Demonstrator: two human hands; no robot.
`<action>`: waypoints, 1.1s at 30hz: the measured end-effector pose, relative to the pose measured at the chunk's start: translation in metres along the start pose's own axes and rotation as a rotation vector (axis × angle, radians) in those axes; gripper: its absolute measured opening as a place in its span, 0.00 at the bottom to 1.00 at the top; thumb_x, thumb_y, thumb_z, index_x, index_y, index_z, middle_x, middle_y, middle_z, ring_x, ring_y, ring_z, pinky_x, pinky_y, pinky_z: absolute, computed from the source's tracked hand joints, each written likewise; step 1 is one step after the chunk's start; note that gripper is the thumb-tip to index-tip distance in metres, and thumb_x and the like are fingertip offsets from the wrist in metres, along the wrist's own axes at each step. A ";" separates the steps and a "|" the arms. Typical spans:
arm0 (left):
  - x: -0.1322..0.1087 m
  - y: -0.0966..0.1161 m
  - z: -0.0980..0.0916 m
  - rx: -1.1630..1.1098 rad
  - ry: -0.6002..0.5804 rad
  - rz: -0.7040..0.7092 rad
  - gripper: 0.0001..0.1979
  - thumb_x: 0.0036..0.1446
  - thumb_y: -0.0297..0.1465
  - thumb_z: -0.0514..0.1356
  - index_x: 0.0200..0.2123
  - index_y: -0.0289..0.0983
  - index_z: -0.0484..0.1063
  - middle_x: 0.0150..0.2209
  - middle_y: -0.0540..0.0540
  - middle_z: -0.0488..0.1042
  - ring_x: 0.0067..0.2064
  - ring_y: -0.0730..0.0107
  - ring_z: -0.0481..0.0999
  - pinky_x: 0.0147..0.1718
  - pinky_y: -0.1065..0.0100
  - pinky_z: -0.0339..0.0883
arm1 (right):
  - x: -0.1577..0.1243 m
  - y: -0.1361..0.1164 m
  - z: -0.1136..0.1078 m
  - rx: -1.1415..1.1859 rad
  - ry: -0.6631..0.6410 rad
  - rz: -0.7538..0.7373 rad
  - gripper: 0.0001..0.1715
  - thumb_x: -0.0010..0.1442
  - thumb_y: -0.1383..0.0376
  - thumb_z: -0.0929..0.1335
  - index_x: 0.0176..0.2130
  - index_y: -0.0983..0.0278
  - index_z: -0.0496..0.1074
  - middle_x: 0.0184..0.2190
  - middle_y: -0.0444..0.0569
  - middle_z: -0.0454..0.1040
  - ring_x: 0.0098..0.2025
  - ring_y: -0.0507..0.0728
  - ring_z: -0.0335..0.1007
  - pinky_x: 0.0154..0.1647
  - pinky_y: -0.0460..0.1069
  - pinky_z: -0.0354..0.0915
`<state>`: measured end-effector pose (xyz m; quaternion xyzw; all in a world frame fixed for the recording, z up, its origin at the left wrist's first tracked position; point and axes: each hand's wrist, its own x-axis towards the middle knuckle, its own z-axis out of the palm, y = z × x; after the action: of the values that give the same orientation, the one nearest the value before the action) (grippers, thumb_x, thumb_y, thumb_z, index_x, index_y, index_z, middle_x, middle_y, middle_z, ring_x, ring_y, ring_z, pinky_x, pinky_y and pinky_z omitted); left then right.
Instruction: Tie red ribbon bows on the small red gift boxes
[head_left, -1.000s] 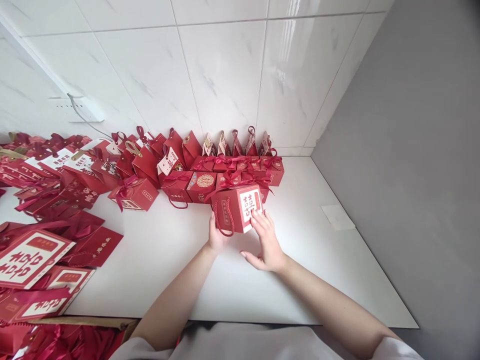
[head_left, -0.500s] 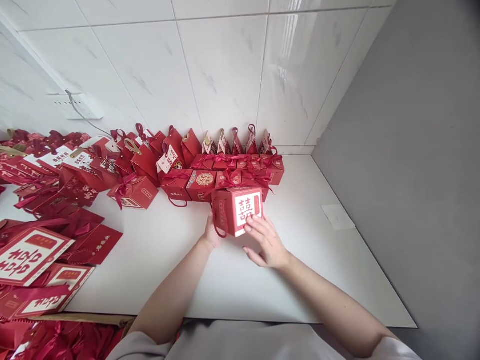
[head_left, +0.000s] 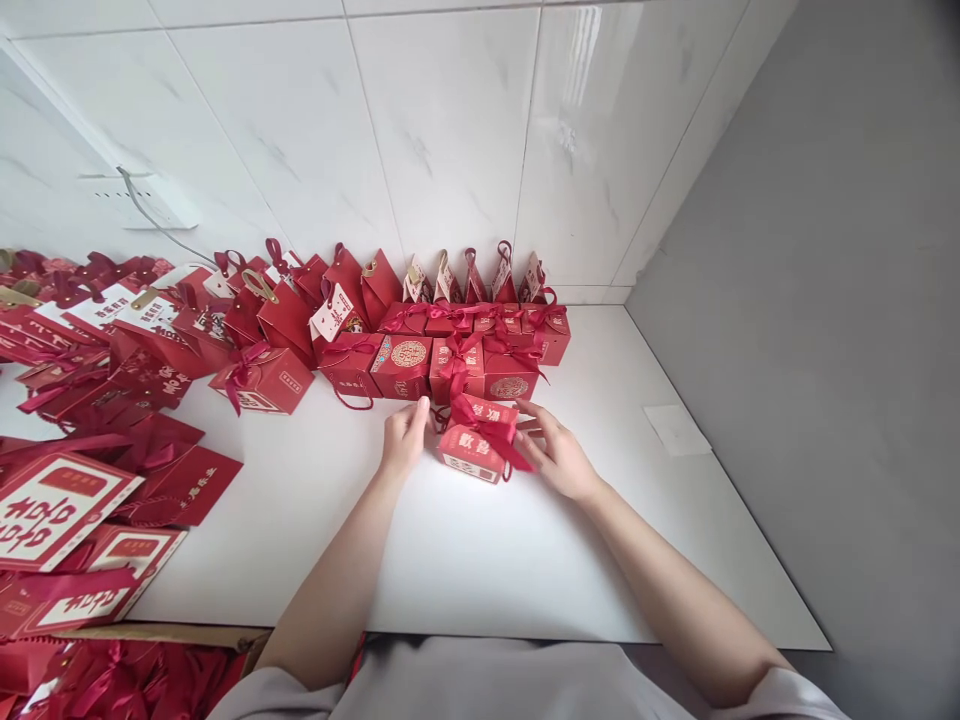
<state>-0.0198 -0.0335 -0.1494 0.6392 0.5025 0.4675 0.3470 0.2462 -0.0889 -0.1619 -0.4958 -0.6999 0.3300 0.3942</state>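
A small red gift box (head_left: 474, 446) with a dark red ribbon bow on top stands upright on the white table (head_left: 480, 560), just in front of a row of like boxes. My left hand (head_left: 406, 435) rests against the box's left side with its fingers curled round it. My right hand (head_left: 556, 456) holds the right side, fingers partly spread along it. Both hands grip the box between them.
Rows of red ribboned gift boxes (head_left: 450, 345) line the tiled wall. Larger red boxes and flat bags (head_left: 112, 400) crowd the left side. A grey wall (head_left: 825, 300) bounds the right. A white paper slip (head_left: 675, 428) lies at the right.
The box was held up with its white label face towards me; it has been turned upright and set down on the table, bow on top, closer to the row.
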 end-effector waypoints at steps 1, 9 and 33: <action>0.002 0.000 -0.004 0.009 0.017 -0.003 0.25 0.64 0.49 0.52 0.22 0.37 0.65 0.23 0.48 0.67 0.29 0.67 0.67 0.34 0.66 0.62 | 0.000 0.001 -0.001 -0.003 0.011 0.004 0.26 0.69 0.58 0.62 0.64 0.55 0.57 0.62 0.53 0.65 0.52 0.60 0.74 0.53 0.58 0.71; -0.002 0.016 -0.003 -0.053 -0.462 0.030 0.21 0.59 0.35 0.60 0.54 0.38 0.66 0.48 0.40 0.75 0.47 0.60 0.75 0.45 0.65 0.68 | 0.001 0.004 0.003 -0.081 -0.060 -0.029 0.37 0.57 0.65 0.69 0.64 0.59 0.59 0.56 0.56 0.72 0.57 0.66 0.69 0.57 0.61 0.65; -0.007 0.018 0.010 -0.290 -0.483 -0.207 0.10 0.63 0.40 0.56 0.36 0.39 0.63 0.24 0.53 0.65 0.29 0.71 0.70 0.29 0.70 0.62 | 0.007 -0.009 -0.048 0.828 0.137 0.295 0.14 0.61 0.57 0.69 0.46 0.59 0.74 0.42 0.51 0.78 0.31 0.54 0.71 0.21 0.46 0.63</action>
<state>-0.0048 -0.0449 -0.1384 0.6212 0.3960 0.3308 0.5899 0.2830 -0.0810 -0.1300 -0.4115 -0.4027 0.6016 0.5537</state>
